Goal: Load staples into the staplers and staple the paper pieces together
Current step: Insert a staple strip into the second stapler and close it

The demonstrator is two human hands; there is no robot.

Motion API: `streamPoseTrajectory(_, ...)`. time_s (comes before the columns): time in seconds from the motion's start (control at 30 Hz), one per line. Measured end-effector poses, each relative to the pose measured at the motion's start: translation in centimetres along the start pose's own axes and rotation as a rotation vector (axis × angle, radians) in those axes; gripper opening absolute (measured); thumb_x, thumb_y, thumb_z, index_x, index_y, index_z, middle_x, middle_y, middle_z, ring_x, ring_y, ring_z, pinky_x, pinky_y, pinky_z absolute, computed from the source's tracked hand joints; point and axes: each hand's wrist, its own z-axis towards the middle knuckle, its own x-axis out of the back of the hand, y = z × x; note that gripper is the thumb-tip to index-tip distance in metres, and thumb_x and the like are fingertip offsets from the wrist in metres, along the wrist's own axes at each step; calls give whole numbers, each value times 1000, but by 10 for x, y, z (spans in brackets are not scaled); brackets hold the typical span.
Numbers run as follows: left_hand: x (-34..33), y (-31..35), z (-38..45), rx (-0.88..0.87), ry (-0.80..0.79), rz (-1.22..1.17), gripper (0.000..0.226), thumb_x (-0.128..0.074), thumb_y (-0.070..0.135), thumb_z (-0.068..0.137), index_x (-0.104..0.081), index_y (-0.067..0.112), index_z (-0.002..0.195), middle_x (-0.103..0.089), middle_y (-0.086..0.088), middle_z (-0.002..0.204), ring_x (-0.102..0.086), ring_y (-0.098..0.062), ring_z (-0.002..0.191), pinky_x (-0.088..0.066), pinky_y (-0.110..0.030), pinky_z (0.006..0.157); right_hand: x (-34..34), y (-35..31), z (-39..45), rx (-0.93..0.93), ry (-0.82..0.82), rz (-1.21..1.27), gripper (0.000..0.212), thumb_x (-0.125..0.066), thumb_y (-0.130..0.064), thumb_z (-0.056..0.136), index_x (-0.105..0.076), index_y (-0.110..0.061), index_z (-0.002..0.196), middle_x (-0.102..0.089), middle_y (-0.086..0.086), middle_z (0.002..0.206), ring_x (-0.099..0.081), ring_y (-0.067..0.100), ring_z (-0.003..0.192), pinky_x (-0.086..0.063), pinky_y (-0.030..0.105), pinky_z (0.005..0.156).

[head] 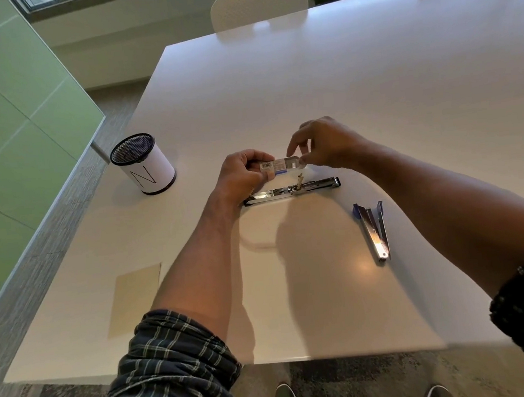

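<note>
Both hands hold a small staple box above an opened stapler on the white table.

At far left a mesh pen cup stands near the table edge, with a paper piece lying flat nearer the person. The left hand, forearm stretched forward, curls its fingers and thumb around the staple box. The right hand reaches in from the right, fingertips pinching the box's right end. Just below lies the unfolded silver stapler; a second blue-tipped stapler rests well to the right, partly open.
</note>
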Motion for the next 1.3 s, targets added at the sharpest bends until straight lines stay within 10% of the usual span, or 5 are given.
streamPoseTrajectory(0.47,-1,-1,0,4,-3,-36,31,-80,-8,78,-77,9,104,-76,-10,93,-71,-13,78,-62,-26,76,7,-6,5,244,-175,-305,15,-66,-22,98,-76,-22,109,-61,-4,111,-57,12,88,-47,30,72)
streamPoseTrajectory(0.7,-1,-3,1,1,-2,-40,30,-80,-8,78,-77,9,102,-75,-8,90,-69,-7,70,-56,-22,68,14,9,-7,-4,112,87,3,-78,-11,84,-80,-10,86,-76,-3,84,-72,10,73,-63,33,78)
streamPoseTrajectory(1.1,-2,-4,4,-2,2,-56,29,-82,-5,77,-78,12,99,-76,-18,99,-69,-17,80,-60,-26,73,-3,10,-15,-178,2,224,12,-82,-15,83,-83,-14,95,-76,-5,89,-65,3,73,-47,16,67)
streamPoseTrajectory(1.3,-2,-5,5,-7,-16,-56,29,-82,-5,76,-78,13,99,-68,-15,89,-61,-17,74,-57,-23,68,-5,11,-16,-199,11,260,5,-81,-17,85,-82,-14,89,-79,0,82,-72,16,71,-61,30,72)
